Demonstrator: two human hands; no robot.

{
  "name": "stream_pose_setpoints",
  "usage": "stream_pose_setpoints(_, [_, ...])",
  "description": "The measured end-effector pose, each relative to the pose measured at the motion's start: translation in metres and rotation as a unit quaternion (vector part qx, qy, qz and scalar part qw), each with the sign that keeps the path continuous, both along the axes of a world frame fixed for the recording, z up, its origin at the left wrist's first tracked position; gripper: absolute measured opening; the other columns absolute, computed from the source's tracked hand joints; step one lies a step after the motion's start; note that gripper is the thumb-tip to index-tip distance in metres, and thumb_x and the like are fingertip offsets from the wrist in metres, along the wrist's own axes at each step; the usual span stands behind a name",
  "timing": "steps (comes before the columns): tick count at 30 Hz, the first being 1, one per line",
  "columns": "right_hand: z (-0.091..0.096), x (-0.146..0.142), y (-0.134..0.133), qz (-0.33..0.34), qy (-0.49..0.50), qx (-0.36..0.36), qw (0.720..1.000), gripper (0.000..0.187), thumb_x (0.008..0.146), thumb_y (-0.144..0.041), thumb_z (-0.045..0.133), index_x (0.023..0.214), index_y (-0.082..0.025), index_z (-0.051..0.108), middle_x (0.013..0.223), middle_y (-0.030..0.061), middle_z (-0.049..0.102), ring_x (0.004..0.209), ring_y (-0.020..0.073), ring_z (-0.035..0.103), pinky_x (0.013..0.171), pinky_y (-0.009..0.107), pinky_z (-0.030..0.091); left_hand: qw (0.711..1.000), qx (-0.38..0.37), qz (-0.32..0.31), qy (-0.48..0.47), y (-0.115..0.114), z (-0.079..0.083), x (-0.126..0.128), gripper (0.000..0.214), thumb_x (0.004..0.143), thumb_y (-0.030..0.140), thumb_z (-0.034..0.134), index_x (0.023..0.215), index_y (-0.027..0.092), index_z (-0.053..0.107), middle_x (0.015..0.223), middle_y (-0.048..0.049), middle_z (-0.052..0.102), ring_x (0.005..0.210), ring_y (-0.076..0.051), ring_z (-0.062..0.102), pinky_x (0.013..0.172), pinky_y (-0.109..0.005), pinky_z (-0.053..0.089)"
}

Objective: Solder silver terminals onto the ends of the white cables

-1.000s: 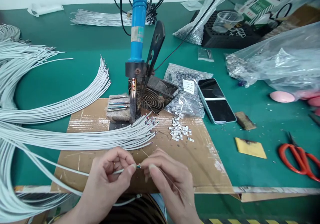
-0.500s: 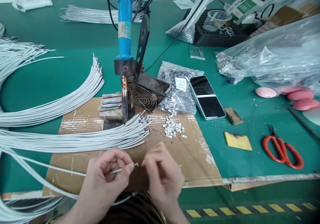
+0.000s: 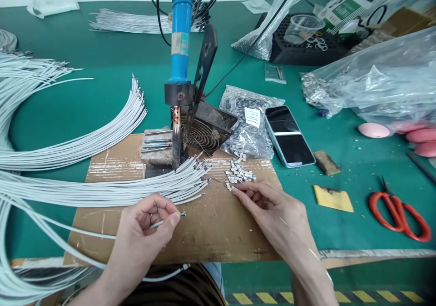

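My left hand (image 3: 146, 233) is closed, thumb and forefinger pinching a white cable (image 3: 157, 224) near its end. Short coloured wires (image 3: 184, 213) stick out past the fingertips. At the near edge of a pile of small white connectors (image 3: 241, 175), my right hand (image 3: 275, 215) has thumb and forefinger together on one connector (image 3: 233, 189). Between the hands lies brown cardboard (image 3: 211, 233). Just beyond the left hand, a bundle of white cables (image 3: 102, 192) ends in stripped coloured wires, close under the tip of a blue-handled soldering iron (image 3: 180, 47).
A dark fan (image 3: 207, 131) sits behind the iron. To the right are a bag of parts (image 3: 248, 119), a phone (image 3: 289, 135), a yellow sponge (image 3: 333, 198) and red-handled scissors (image 3: 398, 215). More white cables (image 3: 78, 142) curve across the left.
My right hand has moved right and away from the left hand to the connector pile. My left hand still pinches the cable. The view has shifted slightly.
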State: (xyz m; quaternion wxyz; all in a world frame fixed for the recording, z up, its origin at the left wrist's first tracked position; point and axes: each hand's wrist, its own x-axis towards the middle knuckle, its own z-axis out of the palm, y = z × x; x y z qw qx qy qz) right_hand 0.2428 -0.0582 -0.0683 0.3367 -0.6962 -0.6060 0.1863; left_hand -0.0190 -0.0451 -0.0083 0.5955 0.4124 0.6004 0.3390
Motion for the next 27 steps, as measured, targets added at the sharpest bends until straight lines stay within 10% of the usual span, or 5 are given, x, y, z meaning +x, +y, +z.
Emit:
stream_pose_setpoints(7, [0.015,-0.002,0.002,0.027,0.007,-0.086,0.996,0.027,0.093,-0.044,0.067,0.076,-0.024,0.075,0.062,-0.0010,0.071,0.053,0.0161,0.063,0.052,0.028,0.047,0.999,-0.004,0.041,0.001,-0.001,0.006,0.006,0.017,0.072,0.029,0.083,0.068,0.016,0.072,0.058,0.0050,0.054,0.054,-0.007,0.040,0.051,-0.016,0.031])
stream_pose_setpoints(15, [0.027,-0.035,-0.021,-0.090,0.168,-0.007,0.982,0.015,0.091,-0.037,0.075,0.099,-0.025,0.081,0.080,0.0011,0.079,0.060,0.0145,0.071,0.057,0.022,0.059,0.999,-0.007,0.051,-0.003,0.000,0.008,0.007,0.017,0.071,0.029,0.083,0.067,0.017,0.072,0.056,0.0053,0.054,0.054,-0.007,0.041,0.051,-0.015,0.032])
stream_pose_setpoints(22, [0.037,-0.093,-0.020,-0.089,0.493,-0.102,0.860,0.017,0.084,-0.036,0.085,0.082,-0.022,0.076,0.075,0.0023,0.081,0.065,0.0152,0.077,0.066,0.021,0.065,0.998,0.007,0.069,-0.002,-0.002,0.011,0.010,0.013,0.070,0.026,0.082,0.066,0.017,0.073,0.057,0.0050,0.058,0.054,-0.007,0.045,0.051,-0.013,0.039])
stream_pose_setpoints(27, [0.032,-0.106,-0.021,-0.060,0.519,-0.132,0.843,0.020,0.078,-0.038,0.090,0.078,-0.021,0.082,0.065,0.0000,0.074,0.058,0.0111,0.067,0.058,0.017,0.058,0.996,0.038,0.081,0.003,-0.005,0.011,0.012,0.009,0.073,0.024,0.080,0.068,0.019,0.074,0.063,0.0032,0.066,0.059,-0.009,0.057,0.055,-0.013,0.046])
